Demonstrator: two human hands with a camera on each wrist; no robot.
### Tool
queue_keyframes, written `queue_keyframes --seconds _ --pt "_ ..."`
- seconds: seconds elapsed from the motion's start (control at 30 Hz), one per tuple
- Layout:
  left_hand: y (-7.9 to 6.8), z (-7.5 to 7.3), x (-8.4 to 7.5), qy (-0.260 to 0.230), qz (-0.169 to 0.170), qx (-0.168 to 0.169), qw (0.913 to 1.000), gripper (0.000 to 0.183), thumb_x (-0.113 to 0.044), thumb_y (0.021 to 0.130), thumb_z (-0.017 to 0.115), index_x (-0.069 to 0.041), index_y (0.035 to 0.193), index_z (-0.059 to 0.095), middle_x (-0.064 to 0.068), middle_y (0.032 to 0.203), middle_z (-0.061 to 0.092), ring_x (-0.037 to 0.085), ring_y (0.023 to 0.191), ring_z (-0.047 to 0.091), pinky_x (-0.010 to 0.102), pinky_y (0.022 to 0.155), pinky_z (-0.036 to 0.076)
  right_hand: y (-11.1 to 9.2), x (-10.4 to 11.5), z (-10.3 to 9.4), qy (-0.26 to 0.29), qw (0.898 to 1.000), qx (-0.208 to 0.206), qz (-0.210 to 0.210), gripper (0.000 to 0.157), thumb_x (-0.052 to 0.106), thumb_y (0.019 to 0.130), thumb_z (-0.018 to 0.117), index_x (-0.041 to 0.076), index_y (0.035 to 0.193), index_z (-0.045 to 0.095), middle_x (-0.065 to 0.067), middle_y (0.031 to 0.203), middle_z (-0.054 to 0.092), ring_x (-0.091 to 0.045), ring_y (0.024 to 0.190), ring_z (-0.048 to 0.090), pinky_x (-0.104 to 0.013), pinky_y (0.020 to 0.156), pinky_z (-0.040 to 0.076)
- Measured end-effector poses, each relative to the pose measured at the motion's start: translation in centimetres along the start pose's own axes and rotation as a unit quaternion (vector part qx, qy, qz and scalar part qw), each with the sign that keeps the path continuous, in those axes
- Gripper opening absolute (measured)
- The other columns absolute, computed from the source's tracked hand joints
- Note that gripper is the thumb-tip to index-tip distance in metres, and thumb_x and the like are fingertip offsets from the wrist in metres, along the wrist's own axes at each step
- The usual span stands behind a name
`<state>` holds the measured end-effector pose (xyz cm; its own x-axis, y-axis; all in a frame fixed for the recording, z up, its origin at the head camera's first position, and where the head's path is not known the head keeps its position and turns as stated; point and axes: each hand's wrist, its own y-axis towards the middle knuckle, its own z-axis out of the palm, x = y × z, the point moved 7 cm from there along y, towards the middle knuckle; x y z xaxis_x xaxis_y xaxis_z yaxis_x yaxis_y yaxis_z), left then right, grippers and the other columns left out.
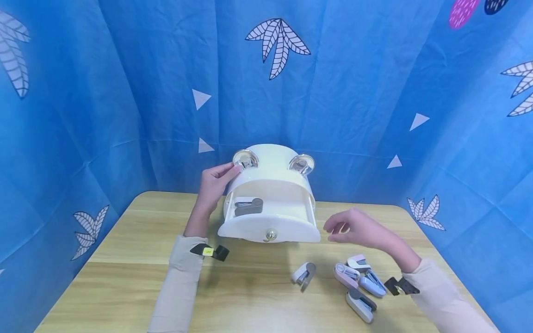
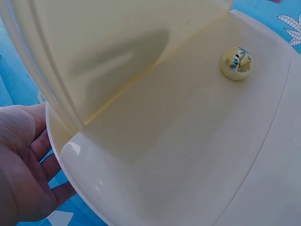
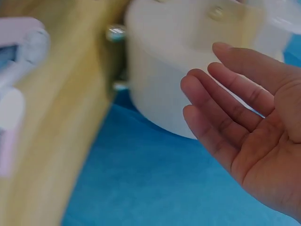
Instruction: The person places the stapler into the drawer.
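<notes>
A white drawer box [image 1: 272,162] with two shiny round ears stands at the back of the table, its drawer [image 1: 241,227] pulled out. Inside the drawer, at its left, lies a grey stapler [image 1: 249,207]. My left hand [image 1: 214,187] holds the box at its left ear [image 1: 245,159], thumb on the ear's edge; the left wrist view shows the other fingers behind the box's rim. Right of the drawer, my right hand [image 1: 354,227] is held above the table, fingers loosely bent and nothing in them. A grey-and-white stapler [image 1: 305,274] lies in front of the drawer.
At the right of the wooden table [image 1: 137,273] lie a pink stapler [image 1: 346,276], a white stapler [image 1: 358,262], a blue stapler [image 1: 373,284] and a dark-topped white stapler [image 1: 360,305], close together. A blue patterned curtain [image 1: 354,92] hangs behind and on both sides.
</notes>
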<state>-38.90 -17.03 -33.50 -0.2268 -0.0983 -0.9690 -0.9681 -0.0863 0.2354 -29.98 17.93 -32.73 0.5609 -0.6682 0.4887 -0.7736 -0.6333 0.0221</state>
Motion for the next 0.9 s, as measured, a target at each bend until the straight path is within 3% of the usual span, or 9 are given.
queue_keyframes --seconds 0.13,0.3,0.4,0.6,0.9 --pt "0.0 -0.1 0.2 0.005 -0.007 -0.002 1.0 0.054 -0.047 0.092 0.074 -0.012 0.132 0.068 0.012 0.13 0.071 0.027 0.12 0.068 0.042 0.102 0.056 0.0 -1.2 2.8 0.029 0.999 0.03 0.005 0.022 0.017 0.087 0.08 0.012 0.108 0.076 0.0 0.103 0.077 -0.015 0.091 0.071 -0.031 0.08 0.062" --pt "0.1 -0.1 0.3 0.005 -0.006 -0.003 1.0 0.053 -0.047 0.092 0.074 -0.013 0.133 0.068 0.011 0.131 0.071 0.026 0.121 0.068 0.042 0.101 0.056 -0.1 -1.4 5.4 0.048 0.997 0.059 -0.012 0.029 0.011 0.085 0.08 0.008 0.113 0.074 -0.012 0.114 0.076 -0.03 0.1 0.071 -0.047 0.083 0.062" --pt "0.1 -0.1 0.2 0.004 -0.001 -0.004 1.0 0.052 -0.045 0.092 0.074 -0.012 0.132 0.069 0.012 0.129 0.072 0.026 0.119 0.069 0.041 0.101 0.057 -0.1 -1.4 6.5 0.044 0.996 0.07 -0.026 0.033 0.011 0.085 0.08 0.005 0.117 0.073 -0.012 0.118 0.074 -0.03 0.104 0.071 -0.048 0.085 0.061" --pt "0.0 0.0 -0.1 -0.001 0.004 -0.003 1.0 0.05 -0.043 0.093 0.073 -0.011 0.132 0.069 0.014 0.129 0.071 0.028 0.119 0.069 0.041 0.101 0.057 0.1 -1.7 8.1 0.035 0.995 0.085 -0.031 0.04 0.014 0.084 0.08 0.007 0.122 0.072 -0.006 0.119 0.074 -0.028 0.108 0.068 -0.05 0.09 0.059" --pt "0.1 0.0 0.0 -0.007 0.002 -0.001 1.0 0.05 -0.041 0.094 0.073 -0.01 0.132 0.068 0.015 0.13 0.071 0.029 0.12 0.068 0.041 0.1 0.057 0.5 -1.4 9.1 0.04 0.994 0.094 -0.031 0.04 0.004 0.08 0.079 0.01 0.119 0.073 -0.003 0.117 0.075 -0.028 0.109 0.067 -0.053 0.092 0.057"
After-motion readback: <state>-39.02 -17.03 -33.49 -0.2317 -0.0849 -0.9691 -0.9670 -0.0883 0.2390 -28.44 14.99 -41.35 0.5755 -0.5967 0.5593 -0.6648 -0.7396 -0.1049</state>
